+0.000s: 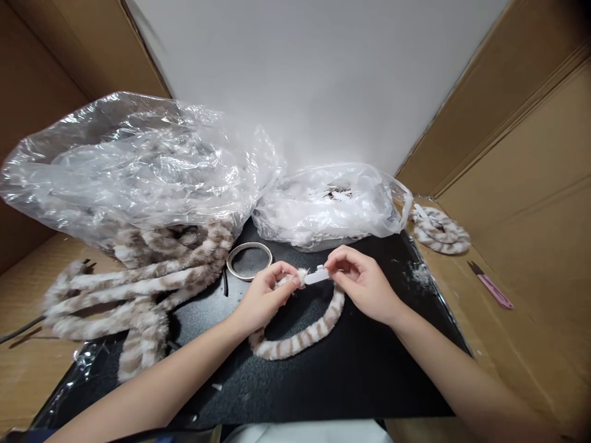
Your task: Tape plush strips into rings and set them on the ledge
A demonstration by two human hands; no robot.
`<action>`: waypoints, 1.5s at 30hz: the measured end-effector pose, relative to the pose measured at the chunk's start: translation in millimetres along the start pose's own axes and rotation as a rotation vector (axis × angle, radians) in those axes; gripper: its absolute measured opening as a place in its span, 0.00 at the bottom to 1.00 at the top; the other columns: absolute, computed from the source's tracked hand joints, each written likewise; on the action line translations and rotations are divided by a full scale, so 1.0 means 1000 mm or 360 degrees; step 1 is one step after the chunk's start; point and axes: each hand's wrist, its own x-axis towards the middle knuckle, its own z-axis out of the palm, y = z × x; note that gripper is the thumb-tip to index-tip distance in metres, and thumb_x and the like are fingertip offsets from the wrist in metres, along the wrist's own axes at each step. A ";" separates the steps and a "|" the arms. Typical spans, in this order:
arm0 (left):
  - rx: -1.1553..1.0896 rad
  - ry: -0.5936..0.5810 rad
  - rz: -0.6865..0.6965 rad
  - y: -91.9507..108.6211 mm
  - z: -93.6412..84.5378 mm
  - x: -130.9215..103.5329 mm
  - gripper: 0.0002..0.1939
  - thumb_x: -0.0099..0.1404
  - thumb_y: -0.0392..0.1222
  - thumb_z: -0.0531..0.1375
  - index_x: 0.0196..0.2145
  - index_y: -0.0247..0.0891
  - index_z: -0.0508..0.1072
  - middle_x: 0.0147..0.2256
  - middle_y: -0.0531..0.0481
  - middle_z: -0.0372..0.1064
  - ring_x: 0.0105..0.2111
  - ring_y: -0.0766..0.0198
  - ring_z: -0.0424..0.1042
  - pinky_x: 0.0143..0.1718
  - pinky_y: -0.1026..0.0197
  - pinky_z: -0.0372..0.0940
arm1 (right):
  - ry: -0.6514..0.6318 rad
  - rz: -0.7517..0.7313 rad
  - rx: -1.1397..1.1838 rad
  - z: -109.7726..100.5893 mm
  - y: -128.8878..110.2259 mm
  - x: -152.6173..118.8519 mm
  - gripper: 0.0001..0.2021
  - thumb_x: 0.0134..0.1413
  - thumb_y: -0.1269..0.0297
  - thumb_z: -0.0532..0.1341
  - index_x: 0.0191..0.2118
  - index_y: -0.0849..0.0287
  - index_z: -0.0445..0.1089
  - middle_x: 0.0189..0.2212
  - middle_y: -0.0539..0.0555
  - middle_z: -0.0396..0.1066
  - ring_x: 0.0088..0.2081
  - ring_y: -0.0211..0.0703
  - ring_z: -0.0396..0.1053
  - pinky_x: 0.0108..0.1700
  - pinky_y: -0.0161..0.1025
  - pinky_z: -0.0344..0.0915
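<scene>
Above the black table, my left hand pinches one end of a brown-and-white striped plush tube, and a tuft of pale fur pokes out past the fingertips. The tube curves down in a loop over the table, its other side rising behind my right hand. Closed finger and thumb of that hand grip a flat white plastic piece with a small raised tab. Its left tip meets the fur at my left fingertips; whether it is inside the tube's end I cannot tell.
A pile of striped plush tubes lies left under a large clear bag. Behind my hands are a tape ring and a bag of white pieces. At right lie a coiled plush tube and pink-handled snips. Cardboard walls flank the table.
</scene>
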 end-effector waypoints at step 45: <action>0.0048 -0.0394 -0.0025 -0.003 0.004 -0.024 0.15 0.59 0.50 0.64 0.29 0.36 0.65 0.26 0.53 0.66 0.26 0.69 0.62 0.29 0.67 0.58 | -0.0240 -0.0011 -0.0080 0.015 0.016 -0.021 0.07 0.48 0.66 0.68 0.35 0.59 0.72 0.31 0.52 0.75 0.34 0.41 0.72 0.39 0.38 0.69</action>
